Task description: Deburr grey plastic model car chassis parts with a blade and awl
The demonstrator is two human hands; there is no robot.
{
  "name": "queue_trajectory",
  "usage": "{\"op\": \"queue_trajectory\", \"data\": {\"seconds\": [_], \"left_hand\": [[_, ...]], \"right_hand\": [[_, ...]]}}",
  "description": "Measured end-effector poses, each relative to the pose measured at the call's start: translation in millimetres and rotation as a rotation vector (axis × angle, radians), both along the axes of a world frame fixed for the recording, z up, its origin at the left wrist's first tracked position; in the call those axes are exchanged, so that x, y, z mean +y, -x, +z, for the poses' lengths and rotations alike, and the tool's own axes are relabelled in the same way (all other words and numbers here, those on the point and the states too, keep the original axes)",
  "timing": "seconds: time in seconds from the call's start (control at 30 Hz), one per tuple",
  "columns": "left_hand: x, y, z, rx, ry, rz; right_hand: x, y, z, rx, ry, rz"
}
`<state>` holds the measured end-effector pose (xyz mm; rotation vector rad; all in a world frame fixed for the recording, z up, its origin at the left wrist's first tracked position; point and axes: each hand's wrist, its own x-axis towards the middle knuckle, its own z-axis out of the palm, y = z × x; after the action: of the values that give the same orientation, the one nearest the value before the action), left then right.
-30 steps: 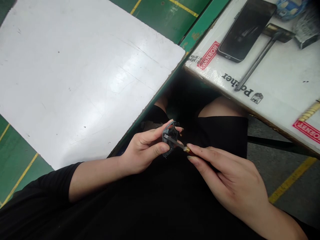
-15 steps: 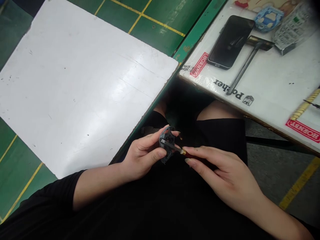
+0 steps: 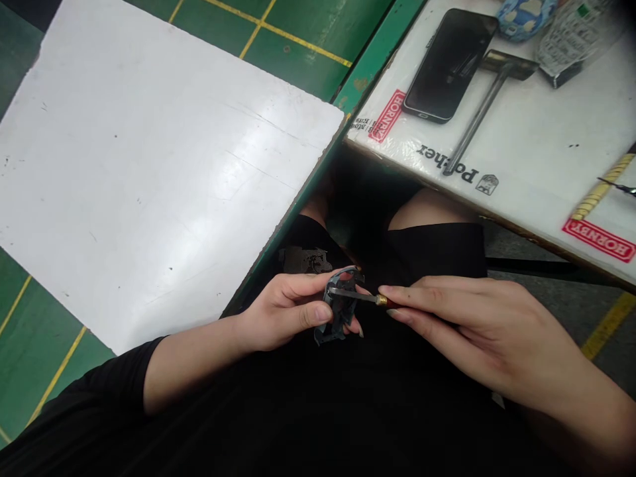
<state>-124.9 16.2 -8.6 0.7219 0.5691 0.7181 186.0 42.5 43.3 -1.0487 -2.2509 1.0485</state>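
My left hand point(image 3: 291, 308) grips a small dark grey-blue part point(image 3: 339, 308) between thumb and fingers, above my lap. The part has a curved rim and an openwork shape. Pinched in my right hand point(image 3: 462, 318) is a thin metal tool point(image 3: 355, 293) with a brass collar and a reddish handle, mostly hidden by the fingers. Its flat tip lies against the upper left of the part, near my left thumb.
A white board point(image 3: 163, 152) lies on the left. On the right table point(image 3: 536, 165) are a black phone point(image 3: 450, 65), a metal hammer point(image 3: 489, 112), a blue patterned object point(image 3: 527, 16), a clear plastic bag point(image 3: 571, 40) and a yellow-wrapped handle point(image 3: 603, 189).
The part has turned in my left hand and shows more of its lower end. My right hand and the tool have shifted right, and the tool lies flatter. The whole view has moved slightly.
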Motion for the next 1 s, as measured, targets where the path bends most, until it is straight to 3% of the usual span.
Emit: {"op": "queue_trajectory", "data": {"seconds": [0.2, 0.77, 1.0], "left_hand": [[-2.4, -2.2, -2.2, 0.037, -0.046, 0.088], [-4.9, -4.3, -13.2, 0.135, -0.133, 0.248], [-8.3, -9.0, -20.7, 0.116, -0.144, 0.369]], "right_hand": [[-5.7, 7.4, 7.5, -0.006, 0.032, -0.036], [-25.8, 27.3, -4.9, 0.037, 0.074, -0.183], [-27.4, 38.8, -9.6, 0.062, 0.092, -0.210]]}}
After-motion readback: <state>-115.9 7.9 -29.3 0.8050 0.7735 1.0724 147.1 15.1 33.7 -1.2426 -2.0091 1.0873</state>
